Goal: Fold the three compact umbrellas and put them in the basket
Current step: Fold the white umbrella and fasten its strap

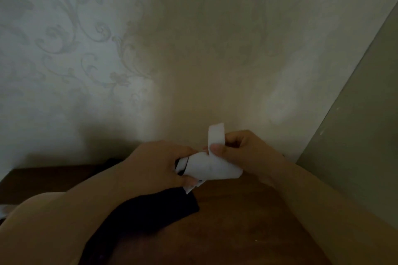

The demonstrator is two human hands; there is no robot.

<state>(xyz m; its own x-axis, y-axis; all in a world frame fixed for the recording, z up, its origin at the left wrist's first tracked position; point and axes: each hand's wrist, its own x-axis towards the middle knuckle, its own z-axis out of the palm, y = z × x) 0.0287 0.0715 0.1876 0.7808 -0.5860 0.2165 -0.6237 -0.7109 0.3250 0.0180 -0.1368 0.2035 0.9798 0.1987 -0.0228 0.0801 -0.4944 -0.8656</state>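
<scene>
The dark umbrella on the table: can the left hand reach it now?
Probably yes: the dark umbrella lies right below the left hand, nothing between. But that hand grips the white umbrella and must release first.

1. No text, label, brand, number or sign can be read anywhere in the head view.
2. The white umbrella fabric (212, 166) shows only dark markings, too blurred to read as letters.

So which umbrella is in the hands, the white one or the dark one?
The white umbrella: left hand grips it, right hand pinches its strap. The dark umbrella lies on the table.
</scene>
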